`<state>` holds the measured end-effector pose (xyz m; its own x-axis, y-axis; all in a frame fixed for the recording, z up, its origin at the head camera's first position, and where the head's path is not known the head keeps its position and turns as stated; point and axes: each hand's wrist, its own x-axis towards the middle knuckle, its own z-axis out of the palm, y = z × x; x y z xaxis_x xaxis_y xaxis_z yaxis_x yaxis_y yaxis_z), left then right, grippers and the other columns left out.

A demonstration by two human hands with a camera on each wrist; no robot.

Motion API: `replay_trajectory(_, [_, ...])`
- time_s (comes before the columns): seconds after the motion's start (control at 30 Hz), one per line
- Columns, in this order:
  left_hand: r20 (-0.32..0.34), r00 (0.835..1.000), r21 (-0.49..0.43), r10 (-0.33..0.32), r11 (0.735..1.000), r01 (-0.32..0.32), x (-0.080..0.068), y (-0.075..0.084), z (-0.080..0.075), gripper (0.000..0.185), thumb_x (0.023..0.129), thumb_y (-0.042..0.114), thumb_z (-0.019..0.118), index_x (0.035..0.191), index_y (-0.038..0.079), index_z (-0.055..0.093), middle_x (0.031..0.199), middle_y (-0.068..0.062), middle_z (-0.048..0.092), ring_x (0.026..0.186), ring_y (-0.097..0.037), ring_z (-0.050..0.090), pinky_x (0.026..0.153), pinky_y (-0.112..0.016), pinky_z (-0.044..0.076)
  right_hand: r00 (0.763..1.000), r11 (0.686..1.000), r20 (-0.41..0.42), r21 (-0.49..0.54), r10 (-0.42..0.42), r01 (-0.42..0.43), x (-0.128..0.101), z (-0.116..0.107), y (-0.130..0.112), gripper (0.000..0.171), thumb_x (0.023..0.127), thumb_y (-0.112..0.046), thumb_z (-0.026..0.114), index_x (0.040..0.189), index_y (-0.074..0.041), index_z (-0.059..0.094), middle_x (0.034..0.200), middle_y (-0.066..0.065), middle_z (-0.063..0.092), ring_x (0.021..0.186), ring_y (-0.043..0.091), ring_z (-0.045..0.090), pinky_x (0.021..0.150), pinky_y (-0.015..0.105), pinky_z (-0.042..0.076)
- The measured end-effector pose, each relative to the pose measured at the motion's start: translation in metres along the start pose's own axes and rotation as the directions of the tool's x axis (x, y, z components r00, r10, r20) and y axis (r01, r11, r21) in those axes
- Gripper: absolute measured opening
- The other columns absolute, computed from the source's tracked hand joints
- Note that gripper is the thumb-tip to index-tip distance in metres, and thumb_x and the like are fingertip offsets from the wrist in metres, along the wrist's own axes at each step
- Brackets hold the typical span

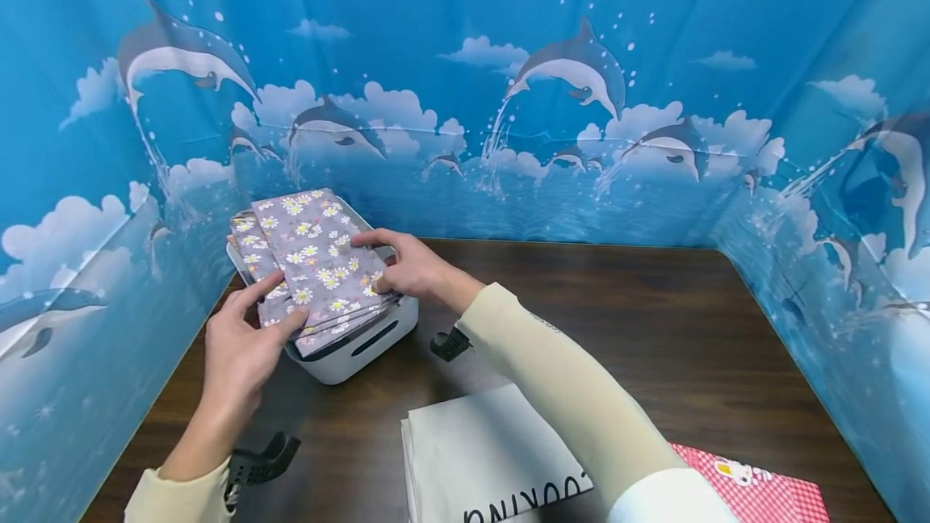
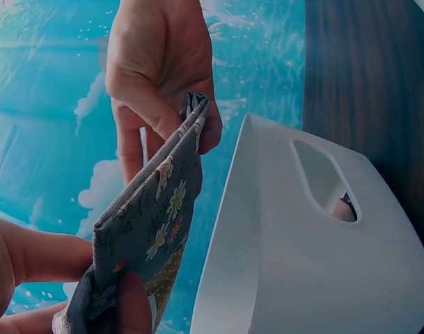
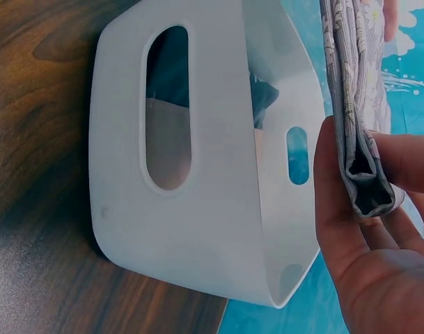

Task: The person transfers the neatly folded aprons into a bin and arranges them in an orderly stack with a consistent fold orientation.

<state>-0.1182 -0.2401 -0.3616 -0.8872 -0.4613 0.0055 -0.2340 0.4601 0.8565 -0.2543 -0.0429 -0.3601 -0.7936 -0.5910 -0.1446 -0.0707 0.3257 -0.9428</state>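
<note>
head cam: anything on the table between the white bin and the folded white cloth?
Only bare dark tabletop between the white bin and the folded white cloth; the right forearm's black wrist mount hangs just right, head view.

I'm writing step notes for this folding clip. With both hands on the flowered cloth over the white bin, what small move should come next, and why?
Probably lower the folded flowered cloth straight down into the white bin. The left hand and the right hand each pinch an end of it, it sits level just above the rim, and the bin's opening faces up beneath it.
</note>
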Motion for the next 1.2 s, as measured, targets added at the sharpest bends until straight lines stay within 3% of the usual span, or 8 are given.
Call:
replay_trajectory(0.23, [-0.020,1.000,-0.028,-0.011,1.000,0.011,0.007,0.003,0.001,0.065,0.098,0.014,0.077,0.159,0.018,0.055,0.155,-0.009,0.050,0.118,-0.010,0.052,0.074,-0.001,0.045,1.000,1.000,-0.001,-0.015,-0.023,0.023,0.006,-0.003,-0.006,0.070,0.094,0.014,0.065,0.153,-0.023,0.060,0.162,0.005,0.047,0.114,0.026,0.062,0.083,0.028,0.055])
replay_trajectory(0.57, [-0.022,0.999,-0.039,-0.031,0.999,0.030,0.013,0.004,0.007,0.066,0.098,0.015,0.077,0.160,0.022,0.054,0.157,-0.007,0.049,0.108,-0.002,0.052,0.072,-0.003,0.048,1.000,1.000,-0.009,-0.003,-0.025,0.025,0.010,-0.007,0.000,0.068,0.095,0.013,0.065,0.153,-0.022,0.060,0.161,0.006,0.047,0.114,0.027,0.061,0.084,0.029,0.057])
replay_trajectory(0.8, [0.035,0.998,-0.136,-0.057,0.989,0.061,0.019,-0.001,0.008,0.075,0.098,0.009,0.076,0.166,0.021,0.044,0.158,-0.010,0.047,0.106,0.001,0.060,0.076,-0.005,0.053,1.000,0.999,0.013,-0.031,0.007,-0.007,0.015,-0.007,0.002,0.069,0.096,0.012,0.065,0.154,-0.024,0.059,0.162,0.004,0.048,0.115,0.026,0.060,0.084,0.028,0.056])
replay_trajectory(1.07, [0.121,0.987,-0.164,-0.109,0.978,0.128,0.034,0.002,0.002,0.091,0.098,0.011,0.076,0.173,0.021,0.025,0.169,-0.018,0.036,0.126,-0.014,0.058,0.078,-0.005,0.052,1.000,1.000,0.009,-0.027,0.005,-0.005,0.020,-0.009,-0.003,0.069,0.096,0.013,0.062,0.154,-0.024,0.058,0.161,0.003,0.047,0.115,0.025,0.061,0.082,0.026,0.056])
replay_trajectory(1.2, [0.136,0.979,-0.183,-0.152,0.967,0.175,0.034,-0.002,0.002,0.090,0.097,0.010,0.078,0.172,0.020,0.029,0.154,-0.007,0.047,0.117,-0.007,0.058,0.079,-0.005,0.051,1.000,0.999,0.014,-0.029,0.020,-0.020,0.019,-0.007,0.000,0.069,0.095,0.011,0.063,0.154,-0.024,0.059,0.163,0.004,0.047,0.114,0.026,0.061,0.083,0.027,0.057])
